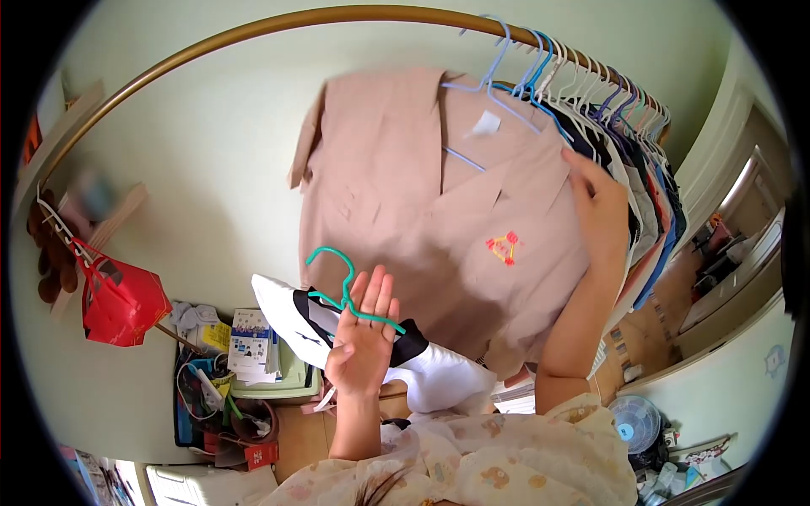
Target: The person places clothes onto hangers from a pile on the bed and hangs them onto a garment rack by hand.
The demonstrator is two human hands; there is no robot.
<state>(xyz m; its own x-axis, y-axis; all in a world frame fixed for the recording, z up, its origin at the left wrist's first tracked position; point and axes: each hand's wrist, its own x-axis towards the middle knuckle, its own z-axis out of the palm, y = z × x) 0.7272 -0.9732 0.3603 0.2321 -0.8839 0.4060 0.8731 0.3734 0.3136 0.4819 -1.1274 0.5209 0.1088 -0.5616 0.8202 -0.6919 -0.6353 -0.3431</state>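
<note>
My left hand (364, 341) is raised palm up with its fingers stretched out flat. A green hanger (348, 291) lies across those fingers, its hook pointing up and left. Around my left hand, a white shirt with black parts (447, 371) drapes from the hanger to both sides. My right hand (601, 194) is closed at the shoulder edge of a beige shirt (380, 152) with a red and yellow emblem (504, 248). This shirt hangs on a light blue hanger (498, 63), one side of it lying over folded; some of my right fingers are hidden.
A curved brown rail (253, 32) spans the top, with several clothes on hangers (650, 185) crowded at its right. A red bag (126, 299) hangs at left. Below it stand booklets (251, 341) on a green box. At lower right are a fan (634, 424) and a doorway.
</note>
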